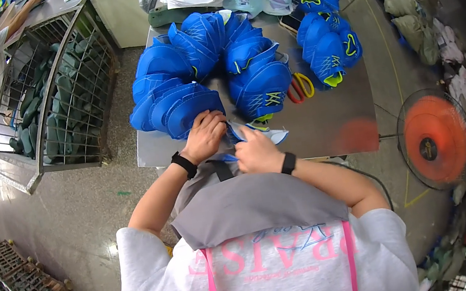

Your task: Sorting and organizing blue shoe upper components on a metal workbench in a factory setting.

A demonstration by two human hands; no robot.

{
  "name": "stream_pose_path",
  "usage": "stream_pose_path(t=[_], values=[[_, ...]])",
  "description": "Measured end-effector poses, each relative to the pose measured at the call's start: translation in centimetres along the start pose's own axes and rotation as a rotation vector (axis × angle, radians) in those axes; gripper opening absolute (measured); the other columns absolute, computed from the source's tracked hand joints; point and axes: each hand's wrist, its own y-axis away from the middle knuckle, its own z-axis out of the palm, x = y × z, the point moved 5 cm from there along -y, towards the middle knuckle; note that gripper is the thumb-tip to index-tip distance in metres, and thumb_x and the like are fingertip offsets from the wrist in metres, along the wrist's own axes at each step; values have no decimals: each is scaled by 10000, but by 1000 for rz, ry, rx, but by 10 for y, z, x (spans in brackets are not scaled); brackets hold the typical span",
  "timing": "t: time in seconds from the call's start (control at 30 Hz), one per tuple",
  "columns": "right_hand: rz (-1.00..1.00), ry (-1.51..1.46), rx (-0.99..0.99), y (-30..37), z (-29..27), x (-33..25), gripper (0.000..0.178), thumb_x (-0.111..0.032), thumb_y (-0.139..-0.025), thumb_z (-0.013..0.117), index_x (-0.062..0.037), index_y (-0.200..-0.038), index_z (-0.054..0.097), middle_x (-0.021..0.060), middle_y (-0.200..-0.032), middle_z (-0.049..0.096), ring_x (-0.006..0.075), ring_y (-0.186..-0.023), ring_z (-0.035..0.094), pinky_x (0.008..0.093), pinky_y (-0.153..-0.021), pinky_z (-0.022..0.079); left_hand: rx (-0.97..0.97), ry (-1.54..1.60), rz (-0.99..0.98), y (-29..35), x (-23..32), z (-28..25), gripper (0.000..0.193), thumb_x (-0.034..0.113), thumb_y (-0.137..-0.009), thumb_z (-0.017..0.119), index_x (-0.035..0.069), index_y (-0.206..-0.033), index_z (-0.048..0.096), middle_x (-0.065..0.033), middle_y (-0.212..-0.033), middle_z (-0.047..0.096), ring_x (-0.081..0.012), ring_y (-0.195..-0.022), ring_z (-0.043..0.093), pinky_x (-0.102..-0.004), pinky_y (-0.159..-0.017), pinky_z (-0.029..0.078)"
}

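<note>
Pointing rightward (axis half-hidden), the blue-white piece (276,136) touches the right hand (258,153).

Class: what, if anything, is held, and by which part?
The right hand holds a blue-and-white shoe upper by an edge; whether the left hand does is unclear.

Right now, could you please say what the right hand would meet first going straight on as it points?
Beyond the blue-and-white piece it touches, the right hand would probably meet the left hand; depth is unclear.
</note>
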Motion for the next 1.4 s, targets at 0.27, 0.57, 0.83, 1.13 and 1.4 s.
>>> stream_pose_path(t=[0.27,0.57,0.83,1.13,1.4], values=[[-89,44,107,11,-44,162,127,-167,-701,644,-65,-681,571,40,-759,560,225,-839,497,333,-740,419,-152,9,132,12,-9,-16,101,122,-756,568,79,-840,532,-37,-939,564,-188,-1053,491,-386,-956,283],[145,451,258,12,-42,206,140,-140,-697,620,-63,-815,620,45,-953,554,265,-1112,416,458,-952,293,-335,17,241,10,9,-10,49,134,-742,527,101,-776,539,-16,-930,554,-173,-1049,477,-375,-969,274],[326,-379,601,17,-25,82,149,5,-703,494,-47,-815,577,115,-797,540,294,-743,552,381,-659,464,-251,80,141,4,8,-6,60,133,-728,549,111,-777,575,-27,-979,540,-177,-1071,472,-383,-976,276],[523,-1295,676,-15,94,16,388,-14,-754,614,-13,-1128,512,45,-824,563,95,-750,533,235,-658,443,-71,204,-48,-1,14,-23,97,145,-652,659,175,-742,639,-35,-975,506,-224,-1097,468,-460,-950,250],[542,-1713,619,0,125,27,188,-118,-863,532,-1,-971,632,19,-808,629,86,-750,554,234,-678,448,-133,231,-115,8,16,-6,505,175,-659,703,136,-1125,510,-119,-1313,392,-294,-1173,405,-452,-962,262]])
